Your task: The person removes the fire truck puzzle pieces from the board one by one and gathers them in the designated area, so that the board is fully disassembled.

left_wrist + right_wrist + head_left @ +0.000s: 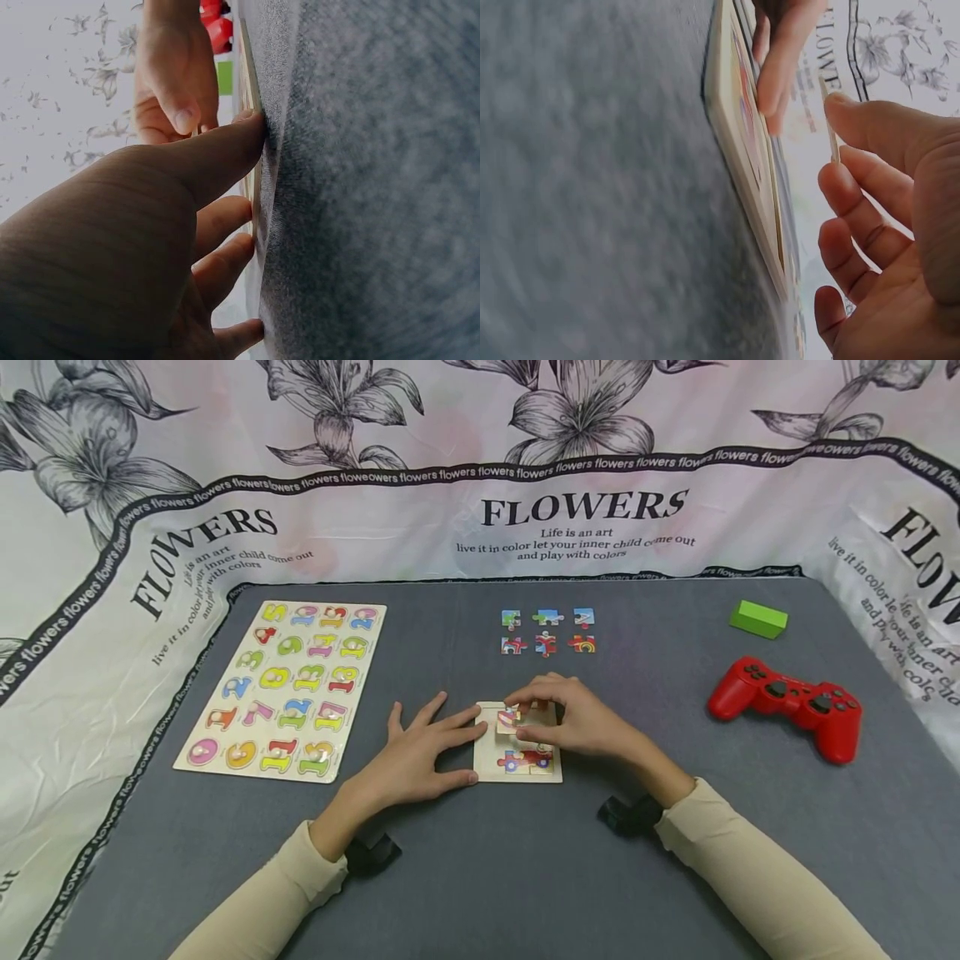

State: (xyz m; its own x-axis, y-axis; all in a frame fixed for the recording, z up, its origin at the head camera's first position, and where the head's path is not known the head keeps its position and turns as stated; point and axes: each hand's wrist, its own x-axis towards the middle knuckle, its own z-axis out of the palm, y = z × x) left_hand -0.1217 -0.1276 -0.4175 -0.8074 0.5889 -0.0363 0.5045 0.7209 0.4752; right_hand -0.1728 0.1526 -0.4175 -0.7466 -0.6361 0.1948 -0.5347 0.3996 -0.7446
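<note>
A small pale wooden puzzle board [487, 768] lies on the grey table cover between the hands. In its lower part sit joined jigsaw pieces [517, 762] with a colourful vehicle picture. My right hand [577, 718] pinches a jigsaw piece [506, 721] between thumb and fingers above the board; in the right wrist view the piece [830, 127] shows edge-on, raised off the board, other fingers loosely bent. My left hand [420, 756] is spread flat at the left, its thumb and fingertips at the board's left edge. The right hand hides the board's upper right part.
Behind the board, several loose jigsaw pieces [546, 643] lie in two rows. A large number puzzle board [343, 693] is at the left. To the right are a red game controller [783, 706] and a green block [759, 619]. A flower-printed white cloth [375, 539] borders the table.
</note>
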